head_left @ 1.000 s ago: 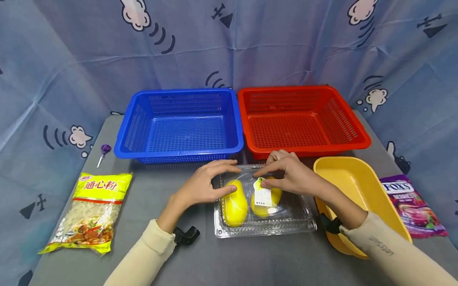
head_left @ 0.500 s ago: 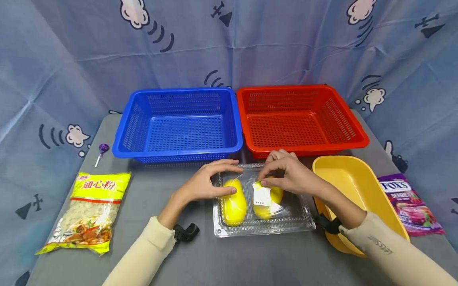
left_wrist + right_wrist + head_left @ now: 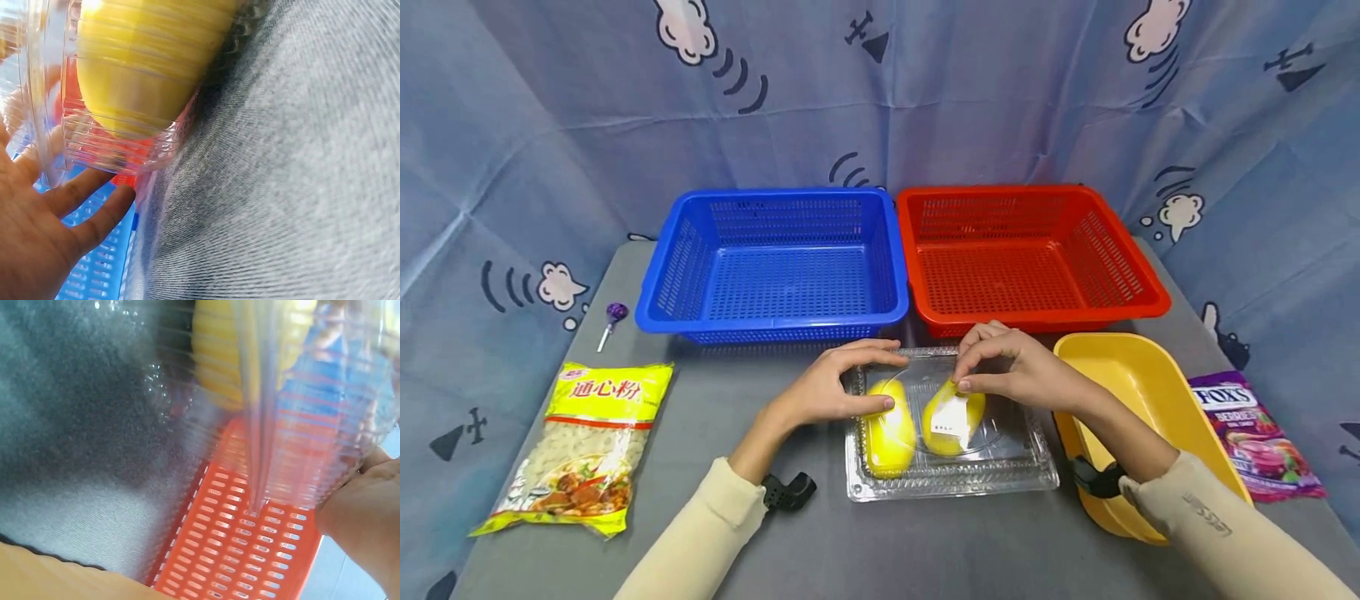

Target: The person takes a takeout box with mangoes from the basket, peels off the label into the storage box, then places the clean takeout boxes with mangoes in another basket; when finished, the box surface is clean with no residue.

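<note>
A clear plastic box [image 3: 1018, 454] lies on the table in the head view, with two yellow, mango-shaped fruits inside, one on the left [image 3: 891, 446] and one near the middle [image 3: 976, 412]. My left hand [image 3: 827, 387] rests on the box's left side, its fingers and thumb spread; in the left wrist view straight fingers [image 3: 103, 219] lie by the box wall [image 3: 119, 153]. With thumb and index finger my right hand [image 3: 1022, 371] pinches the top end of a white label [image 3: 950, 421] on the lid. The right wrist view is blurred and hides the pinch.
Behind the box stand a blue basket [image 3: 775, 325] and a red basket [image 3: 1045, 318]. A yellow tub [image 3: 1180, 417] is under my right forearm, beside a purple candy bag [image 3: 1258, 437]. At left lie a macaroni bag [image 3: 587, 450] and a lollipop [image 3: 616, 312].
My right thumb and index finger have closed on the label's upper end, which now looks lifted and bent, and the hand has moved slightly right. The left hand has stayed on the box.
</note>
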{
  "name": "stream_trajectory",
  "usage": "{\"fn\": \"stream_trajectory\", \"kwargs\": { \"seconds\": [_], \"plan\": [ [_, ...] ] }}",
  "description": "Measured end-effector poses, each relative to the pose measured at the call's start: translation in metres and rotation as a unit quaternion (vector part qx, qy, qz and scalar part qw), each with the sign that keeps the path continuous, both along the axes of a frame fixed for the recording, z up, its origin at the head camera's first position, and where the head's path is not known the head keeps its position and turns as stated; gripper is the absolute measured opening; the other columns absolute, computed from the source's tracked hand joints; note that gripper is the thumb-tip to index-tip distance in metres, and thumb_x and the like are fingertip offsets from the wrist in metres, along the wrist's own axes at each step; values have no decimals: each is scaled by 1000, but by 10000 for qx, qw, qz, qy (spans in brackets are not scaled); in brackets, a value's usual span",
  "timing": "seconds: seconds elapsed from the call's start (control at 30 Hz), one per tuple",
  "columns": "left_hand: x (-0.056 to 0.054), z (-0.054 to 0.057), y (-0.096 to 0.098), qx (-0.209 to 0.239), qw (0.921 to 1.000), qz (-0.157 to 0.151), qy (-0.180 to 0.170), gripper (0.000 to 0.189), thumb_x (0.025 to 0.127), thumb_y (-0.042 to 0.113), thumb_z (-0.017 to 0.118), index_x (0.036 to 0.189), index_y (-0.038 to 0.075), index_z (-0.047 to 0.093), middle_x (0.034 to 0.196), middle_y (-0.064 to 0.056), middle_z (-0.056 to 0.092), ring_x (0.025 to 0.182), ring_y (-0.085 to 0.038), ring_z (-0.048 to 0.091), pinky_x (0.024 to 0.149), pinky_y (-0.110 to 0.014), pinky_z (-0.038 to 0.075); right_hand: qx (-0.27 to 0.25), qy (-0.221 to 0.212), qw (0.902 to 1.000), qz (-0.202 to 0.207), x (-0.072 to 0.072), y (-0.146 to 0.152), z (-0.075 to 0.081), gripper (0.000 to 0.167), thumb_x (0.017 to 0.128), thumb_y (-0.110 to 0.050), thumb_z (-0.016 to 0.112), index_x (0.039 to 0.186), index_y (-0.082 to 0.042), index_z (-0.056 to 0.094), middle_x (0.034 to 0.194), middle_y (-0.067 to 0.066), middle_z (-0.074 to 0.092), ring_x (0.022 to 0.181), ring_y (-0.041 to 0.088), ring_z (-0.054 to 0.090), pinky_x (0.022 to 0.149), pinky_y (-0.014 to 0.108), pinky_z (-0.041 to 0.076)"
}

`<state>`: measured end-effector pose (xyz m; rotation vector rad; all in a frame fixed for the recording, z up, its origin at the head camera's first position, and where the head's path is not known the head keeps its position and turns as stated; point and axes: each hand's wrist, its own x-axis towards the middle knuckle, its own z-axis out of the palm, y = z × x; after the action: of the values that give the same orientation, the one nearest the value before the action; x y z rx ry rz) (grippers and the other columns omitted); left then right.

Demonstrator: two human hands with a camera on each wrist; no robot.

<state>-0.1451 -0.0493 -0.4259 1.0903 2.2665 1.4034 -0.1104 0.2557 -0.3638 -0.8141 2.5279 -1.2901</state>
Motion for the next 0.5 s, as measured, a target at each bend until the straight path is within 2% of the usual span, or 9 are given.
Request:
{"fn": "stream_trajectory", "kwargs": {
  "seconds": [0.13, 0.3, 0.5],
  "plan": [
    [0, -1, 1, 42, 10000, -28, 14, 51, 85, 32, 80, 135, 30, 66, 156, -1, 51, 149, -19, 41, 122, -56, 29, -523, -392, 9977, -168, 1, 4, 0, 9, 89, -7, 76, 94, -15, 77, 97, 0, 67, 99, 14, 57, 87, 29, 49],
    [2, 0, -1, 12, 10000, -82, -6, 51, 86, 32, 79, 135, 27, 66, 157, 0, 50, 149, -20, 40, 121, -58, 30, -1250, -968, 9860, -534, 2, 10, 3, 6, 94, -3, 70, 98, -3, 74, 99, 4, 66, 88, 18, 61, 73, 26, 55],
    [3, 1, 0, 24, 9999, -125, 16, 50, 86, 32, 78, 135, 28, 66, 157, 1, 50, 149, -21, 40, 120, -59, 30, -1266, -903, 9863, -555, 8, 18, 8, 9, 93, -1, 70, 100, -3, 74, 97, 3, 68, 86, 22, 64, 73, 27, 57]
  ]
}}
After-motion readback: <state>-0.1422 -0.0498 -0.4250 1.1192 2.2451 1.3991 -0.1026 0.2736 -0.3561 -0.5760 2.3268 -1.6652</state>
